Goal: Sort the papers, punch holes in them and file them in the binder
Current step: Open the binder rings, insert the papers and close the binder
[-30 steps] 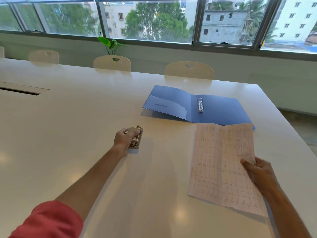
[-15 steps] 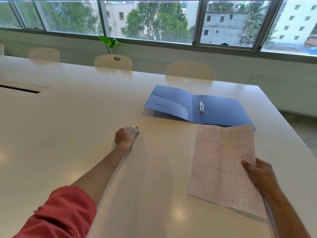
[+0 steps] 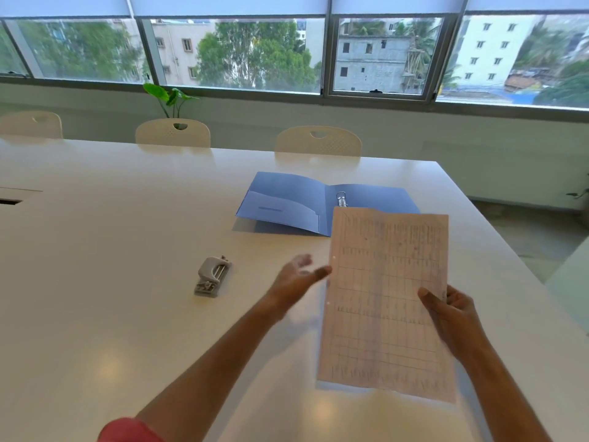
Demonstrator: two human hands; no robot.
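Note:
A pinkish sheet of gridded paper (image 3: 385, 298) with two punched holes along its left edge is lifted off the table, pinched at its right edge by my right hand (image 3: 449, 314). My left hand (image 3: 298, 277) is blurred, fingers apart and empty, just left of the sheet's left edge. A grey hole punch (image 3: 212, 275) sits alone on the table to the left of that hand. The blue binder (image 3: 287, 202) lies open farther back, its metal rings (image 3: 341, 199) showing just above the sheet's top edge.
The long white table (image 3: 111, 314) runs far to the left, with a cable slot (image 3: 12, 199) at its left side. Several pale chairs (image 3: 318, 141) line the far edge under the windows. A green plant (image 3: 169, 97) stands behind them. Past the table's right edge is floor.
My left hand let go of the hole punch and swung right towards the paper. The right hand raised the sheet more upright and closer to the binder. The view tilted up.

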